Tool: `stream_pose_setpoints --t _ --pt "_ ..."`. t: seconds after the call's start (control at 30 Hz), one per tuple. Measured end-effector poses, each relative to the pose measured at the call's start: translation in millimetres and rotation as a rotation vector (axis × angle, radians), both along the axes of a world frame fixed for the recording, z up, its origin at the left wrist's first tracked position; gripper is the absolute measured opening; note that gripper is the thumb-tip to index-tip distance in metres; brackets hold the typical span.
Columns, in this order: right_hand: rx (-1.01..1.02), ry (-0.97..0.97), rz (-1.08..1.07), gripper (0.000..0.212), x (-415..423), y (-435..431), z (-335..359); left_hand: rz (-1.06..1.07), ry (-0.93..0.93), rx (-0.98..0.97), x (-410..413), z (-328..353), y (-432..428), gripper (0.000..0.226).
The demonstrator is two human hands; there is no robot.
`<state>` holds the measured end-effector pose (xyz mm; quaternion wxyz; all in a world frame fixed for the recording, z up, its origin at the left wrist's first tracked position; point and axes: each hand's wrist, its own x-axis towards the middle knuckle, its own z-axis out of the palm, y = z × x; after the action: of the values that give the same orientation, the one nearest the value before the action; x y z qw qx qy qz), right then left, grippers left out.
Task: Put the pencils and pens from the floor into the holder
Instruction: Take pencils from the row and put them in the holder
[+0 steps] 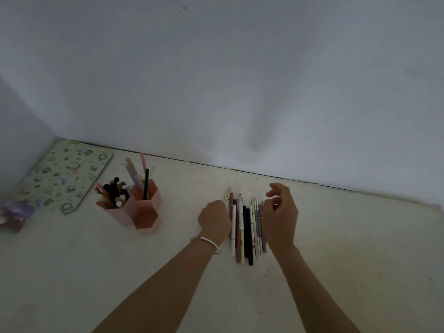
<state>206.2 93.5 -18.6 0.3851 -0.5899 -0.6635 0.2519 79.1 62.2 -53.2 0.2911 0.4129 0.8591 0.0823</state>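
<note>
Several pens and pencils (247,231) lie side by side on the pale floor, pointing toward the wall. My left hand (213,221), with a bracelet on the wrist, sits at the pile's left edge with curled fingers round a pale pencil (227,194) whose tip sticks out past the hand. My right hand (280,217) hovers over the pile's right side, fingers loosely curled and holding nothing. To the left stands the pink hexagonal holder (145,216), with several pens in its cups.
A green patterned mat (64,174) lies in the left corner by the wall. A blurred purple object (14,212) sits at the far left edge. The white wall runs close behind the pile and the holder.
</note>
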Motion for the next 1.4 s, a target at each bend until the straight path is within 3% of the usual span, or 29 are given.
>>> stream_pose_setpoints --t 0.53,0.7,0.97,1.2,1.3,1.4 --pt "-0.007 0.003 0.037 0.038 -12.1 -6.6 2.8 0.117 -0.129 0.038 3.8 8.0 -6.7 0.023" --pt "-0.042 -0.008 0.060 0.036 -15.0 -7.3 10.2 0.116 -0.176 0.127 -25.5 24.5 -12.1 0.015" --pt "-0.220 -0.432 0.275 0.017 -73.1 -19.7 -23.7 0.180 -0.189 0.685 -84.9 124.2 -40.6 0.005" --pt "-0.192 -0.876 0.270 0.026 -110.9 -23.0 -50.1 0.258 -0.259 0.739 -112.3 152.8 -66.5 0.008" --pt "-0.219 -0.846 0.260 0.028 -114.9 -24.0 -51.9 0.353 -0.342 0.776 -124.1 150.9 -74.7 0.019" --pt "-0.265 -0.471 0.247 0.057 -120.4 -19.6 -41.2 0.378 -0.333 0.812 -143.4 152.3 -83.4 0.020"
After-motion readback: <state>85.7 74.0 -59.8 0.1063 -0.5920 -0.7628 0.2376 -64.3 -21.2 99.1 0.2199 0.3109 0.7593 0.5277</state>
